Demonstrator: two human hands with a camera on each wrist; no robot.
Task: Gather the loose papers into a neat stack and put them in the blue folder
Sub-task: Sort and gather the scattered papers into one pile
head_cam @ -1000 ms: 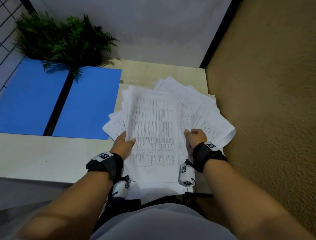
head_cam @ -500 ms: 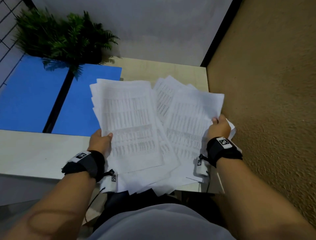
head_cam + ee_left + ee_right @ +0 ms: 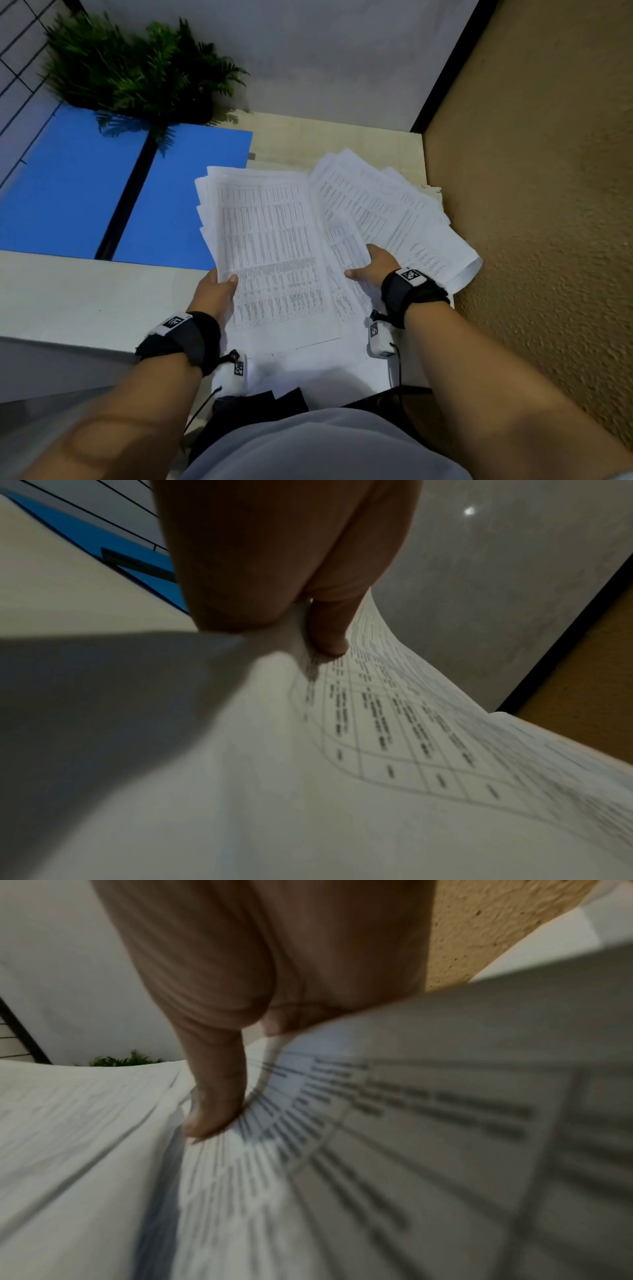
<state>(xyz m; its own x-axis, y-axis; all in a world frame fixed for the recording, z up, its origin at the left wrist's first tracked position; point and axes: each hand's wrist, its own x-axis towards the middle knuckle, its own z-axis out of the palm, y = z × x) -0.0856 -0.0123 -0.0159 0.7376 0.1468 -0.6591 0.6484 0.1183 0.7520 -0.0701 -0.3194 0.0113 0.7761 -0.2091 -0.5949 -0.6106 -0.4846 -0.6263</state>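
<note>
The white printed papers lie spread over the table's right end and hang past its near edge. My left hand grips the left-hand stack at its lower left edge, thumb on top, and that stack is lifted and bowed. My right hand sits among the fanned sheets on the right. Its thumb presses on one sheet while its fingers are hidden under the sheets above. The blue folder lies open and flat to the left, with its right half partly under the stack's corner.
A green fern-like plant stands at the back, overhanging the folder's top edge. A tan textured wall runs close along the table's right side, and a white wall closes off the back. Bare tabletop shows left of my left wrist.
My left hand has carried its stack rightward, off most of the folder. My right hand has come in to the left, and the sheets it held up now lie fanned on the table.
</note>
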